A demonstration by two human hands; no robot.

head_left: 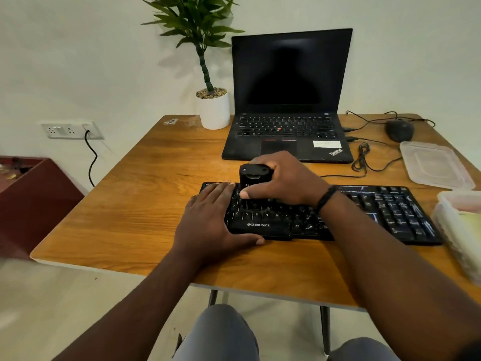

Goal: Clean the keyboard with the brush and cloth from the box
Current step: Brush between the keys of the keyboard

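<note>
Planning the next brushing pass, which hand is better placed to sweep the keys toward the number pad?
Probably the right hand: it grips the black brush bristles-down on the keyboard. The left hand lies flat, steadying the keyboard's left end.

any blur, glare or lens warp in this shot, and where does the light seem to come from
Head view: wide-angle warp bows the table edges; the box at the right edge is smeared; the brush bristles blur on the keyboard, suggesting motion; the laptop screen is dark with faint reflection; the plant throws a soft shadow leftward on the wall, so light likely comes from the right.
</note>
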